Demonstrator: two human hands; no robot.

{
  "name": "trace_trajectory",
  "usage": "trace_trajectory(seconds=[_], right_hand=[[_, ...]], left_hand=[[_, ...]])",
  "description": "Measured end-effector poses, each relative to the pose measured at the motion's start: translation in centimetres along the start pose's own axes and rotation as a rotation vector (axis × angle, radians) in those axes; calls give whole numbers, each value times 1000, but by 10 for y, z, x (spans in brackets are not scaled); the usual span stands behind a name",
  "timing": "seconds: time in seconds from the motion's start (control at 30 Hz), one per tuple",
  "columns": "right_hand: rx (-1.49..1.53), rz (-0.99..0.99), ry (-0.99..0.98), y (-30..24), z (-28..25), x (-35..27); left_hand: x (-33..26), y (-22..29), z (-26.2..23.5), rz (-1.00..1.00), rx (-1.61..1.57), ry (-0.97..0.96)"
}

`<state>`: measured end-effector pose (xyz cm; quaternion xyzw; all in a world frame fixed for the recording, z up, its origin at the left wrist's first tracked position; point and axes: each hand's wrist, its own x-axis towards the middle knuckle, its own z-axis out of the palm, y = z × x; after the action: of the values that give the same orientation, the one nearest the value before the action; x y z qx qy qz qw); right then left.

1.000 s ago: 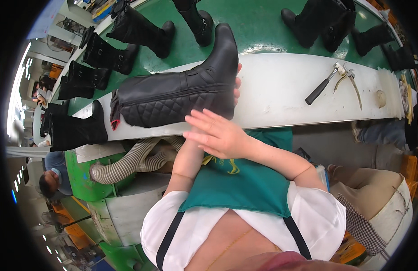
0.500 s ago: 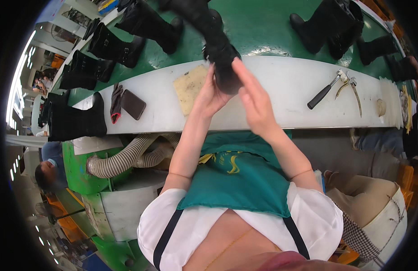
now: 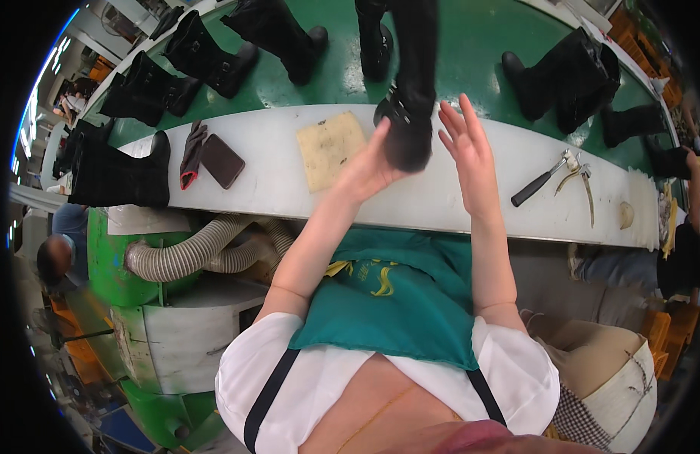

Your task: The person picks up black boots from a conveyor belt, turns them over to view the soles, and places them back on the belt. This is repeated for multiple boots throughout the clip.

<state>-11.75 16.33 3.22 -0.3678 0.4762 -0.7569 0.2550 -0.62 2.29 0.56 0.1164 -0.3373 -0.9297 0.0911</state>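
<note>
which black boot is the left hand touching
The tall black buckled boot at centre, over the long white worktop; it alone meets the bare left hand.

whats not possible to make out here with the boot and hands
Left hand: most fingers hidden behind the held boot, head view.
Held boot: top cut off by the upper edge, lower end blurred, head view.
Neighbouring boot to its left: top cut off by the upper edge, head view.

I watch the left hand [image 3: 371, 168] cup the end of a black boot [image 3: 416, 72], the right hand [image 3: 472, 155] spread just beside it; a yellowish pad [image 3: 329, 151] and hammer [image 3: 541, 181] lie on the white board [image 3: 522, 150]
</note>
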Motion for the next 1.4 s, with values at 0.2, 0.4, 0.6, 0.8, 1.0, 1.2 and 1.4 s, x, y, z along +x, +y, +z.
trace_trajectory(seconds=[0.2, 0.4, 0.6, 0.8, 1.0, 1.2, 1.4], right_hand=[[296, 86, 511, 19, -15, -9], [391, 32, 528, 21, -72, 52], [-689, -255, 520, 79, -165, 188], [-693, -26, 519, 80, -199, 165], [-904, -723, 624, 22, -90, 108], [-874, -389, 53, 86, 16, 163], [-754, 62, 141, 150, 27, 249]], left_hand=[[-4, -31, 14, -18, 362, 48], [6, -25, -3, 79, 504, 35], [11, -28, -28, 348, 787, 70], [5, -23, -33, 351, 822, 74], [8, -21, -37, 365, 823, 61], [8, -30, -38, 385, 844, 95], [3, -30, -35, 447, 990, 71]])
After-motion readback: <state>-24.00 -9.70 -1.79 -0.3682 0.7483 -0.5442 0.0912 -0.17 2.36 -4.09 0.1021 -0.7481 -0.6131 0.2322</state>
